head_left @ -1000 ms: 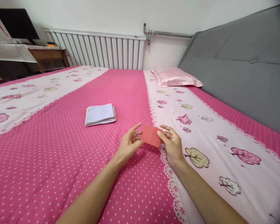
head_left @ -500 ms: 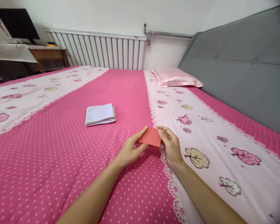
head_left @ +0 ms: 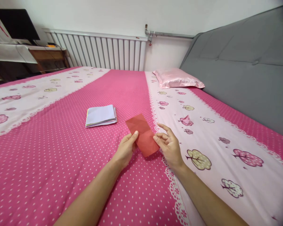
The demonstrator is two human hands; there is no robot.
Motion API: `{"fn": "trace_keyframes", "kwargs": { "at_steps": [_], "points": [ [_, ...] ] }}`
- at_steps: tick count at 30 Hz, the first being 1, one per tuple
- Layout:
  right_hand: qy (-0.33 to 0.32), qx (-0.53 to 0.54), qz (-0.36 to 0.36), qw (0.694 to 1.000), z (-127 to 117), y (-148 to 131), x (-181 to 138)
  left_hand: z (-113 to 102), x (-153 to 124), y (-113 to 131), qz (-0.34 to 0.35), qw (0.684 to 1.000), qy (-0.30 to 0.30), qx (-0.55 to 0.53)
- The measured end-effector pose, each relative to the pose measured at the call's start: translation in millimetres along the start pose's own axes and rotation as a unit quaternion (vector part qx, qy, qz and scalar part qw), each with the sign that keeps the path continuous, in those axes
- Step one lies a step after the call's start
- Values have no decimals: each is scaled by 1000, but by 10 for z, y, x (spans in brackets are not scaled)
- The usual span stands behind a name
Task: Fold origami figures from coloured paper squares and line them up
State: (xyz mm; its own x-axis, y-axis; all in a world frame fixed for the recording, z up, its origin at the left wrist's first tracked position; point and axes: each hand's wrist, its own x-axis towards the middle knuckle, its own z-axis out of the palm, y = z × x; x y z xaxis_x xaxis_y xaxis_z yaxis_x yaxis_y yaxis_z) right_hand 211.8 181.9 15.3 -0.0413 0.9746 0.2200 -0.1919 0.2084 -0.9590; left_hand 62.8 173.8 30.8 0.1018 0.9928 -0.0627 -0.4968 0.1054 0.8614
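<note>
No text, label, brand, number or sign can be read anywhere in the view.

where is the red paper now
In the head view, the red paper is just below centre, held by the left hand and right hand, right of the paper stack.
</note>
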Motion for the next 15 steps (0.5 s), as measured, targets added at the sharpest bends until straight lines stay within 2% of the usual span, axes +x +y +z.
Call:
{"fn": "trace_keyframes", "kwargs": {
  "at_steps": [8,15],
  "points": [
    [53,-2,-20,998,-31,35,45,-74,14,26,-116,992,-19,-39],
    [60,2,-16,998,-17,4,29,-62,-6,0,-98,995,-17,5]
  ]
}}
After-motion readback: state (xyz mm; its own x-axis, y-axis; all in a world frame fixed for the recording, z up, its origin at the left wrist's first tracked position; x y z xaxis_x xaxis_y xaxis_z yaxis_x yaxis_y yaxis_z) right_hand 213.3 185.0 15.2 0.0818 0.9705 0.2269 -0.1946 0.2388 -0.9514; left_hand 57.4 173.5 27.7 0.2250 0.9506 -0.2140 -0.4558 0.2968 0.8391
